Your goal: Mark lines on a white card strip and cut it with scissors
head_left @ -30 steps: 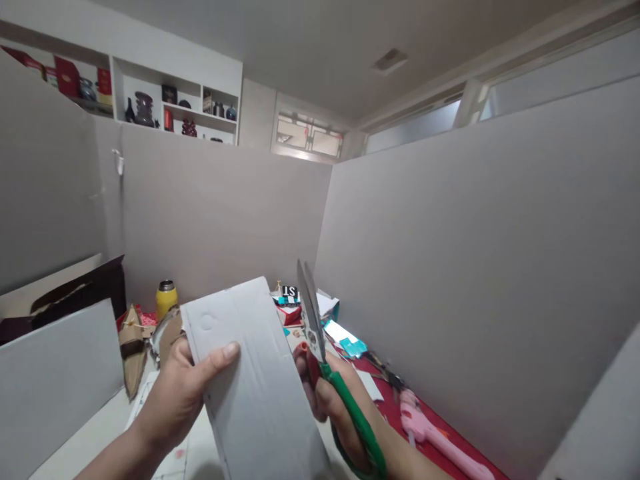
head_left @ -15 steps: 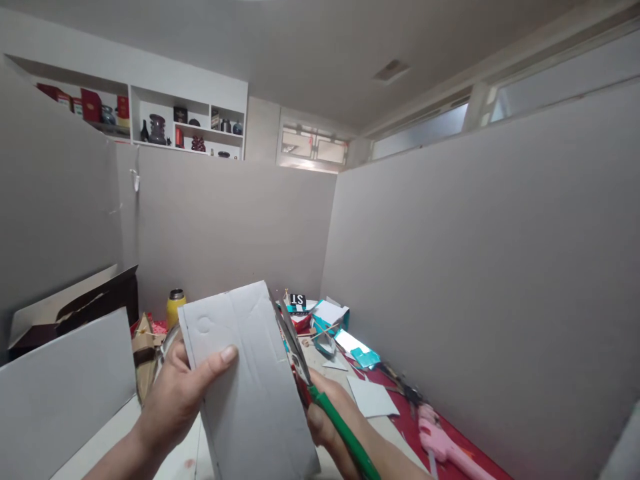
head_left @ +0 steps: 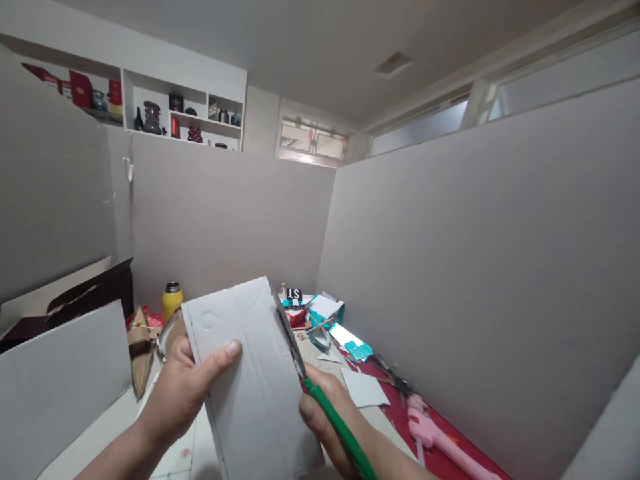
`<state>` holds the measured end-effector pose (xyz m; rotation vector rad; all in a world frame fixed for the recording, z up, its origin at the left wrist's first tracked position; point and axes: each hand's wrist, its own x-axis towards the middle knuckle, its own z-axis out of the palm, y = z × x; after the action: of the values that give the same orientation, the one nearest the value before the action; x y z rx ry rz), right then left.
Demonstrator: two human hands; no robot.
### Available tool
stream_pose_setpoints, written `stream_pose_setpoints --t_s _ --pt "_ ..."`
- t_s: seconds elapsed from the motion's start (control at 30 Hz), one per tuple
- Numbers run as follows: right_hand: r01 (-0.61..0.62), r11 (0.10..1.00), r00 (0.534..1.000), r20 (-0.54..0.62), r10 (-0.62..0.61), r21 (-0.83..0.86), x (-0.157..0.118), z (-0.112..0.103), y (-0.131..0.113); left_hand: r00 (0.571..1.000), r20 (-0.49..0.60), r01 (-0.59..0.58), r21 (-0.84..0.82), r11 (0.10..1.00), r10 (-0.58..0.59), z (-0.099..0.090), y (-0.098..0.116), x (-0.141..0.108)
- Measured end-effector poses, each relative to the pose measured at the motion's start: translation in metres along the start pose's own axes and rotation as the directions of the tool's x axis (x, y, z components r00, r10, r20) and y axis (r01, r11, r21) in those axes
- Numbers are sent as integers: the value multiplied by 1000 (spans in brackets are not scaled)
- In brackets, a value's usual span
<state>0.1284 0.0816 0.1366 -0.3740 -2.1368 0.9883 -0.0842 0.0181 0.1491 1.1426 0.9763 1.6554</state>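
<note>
My left hand (head_left: 187,383) grips a light grey cardboard piece (head_left: 250,373) by its left edge, the thumb flat on its face and the fingers behind. The board is held up and tilted, with creases and a small round mark near its top left. In my right hand (head_left: 335,407) is a pair of scissors (head_left: 333,419) with green handles. Their dark blades lie along the board's upper right edge, and look nearly closed. Part of the second handle is hidden behind the hand and the board.
Behind my left hand stands a yellow bottle (head_left: 172,301). A large grey panel (head_left: 65,387) leans at left, near a brown cardboard shape (head_left: 141,350). To the right lie a loose card (head_left: 364,388), teal-and-white scraps (head_left: 350,340) and a pink glue gun (head_left: 435,430). Grey partitions (head_left: 450,267) surround the table.
The scissor blades have closed along the board's right edge, and the handles have come together. My view has shifted slightly; my left hand keeps its hold.
</note>
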Motion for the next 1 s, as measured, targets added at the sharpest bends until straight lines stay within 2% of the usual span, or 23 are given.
stream_pose_setpoints --t_s 0.4,0.63,0.83,1.0 --pt "-34 997 999 31 31 69 0 0 1 998 -62 16 13 1000 -15 13 7 -3" --pt "-62 998 998 -3 62 17 0 1 9 997 -72 26 10 1000 -25 12 4 -1" --pt "-24 998 999 34 22 66 0 3 4 998 -54 21 -16 1000 -22 12 2 0" --pt "10 1000 999 46 -11 15 1 -2 -6 999 -43 24 -40 999 -25 9 1 0"
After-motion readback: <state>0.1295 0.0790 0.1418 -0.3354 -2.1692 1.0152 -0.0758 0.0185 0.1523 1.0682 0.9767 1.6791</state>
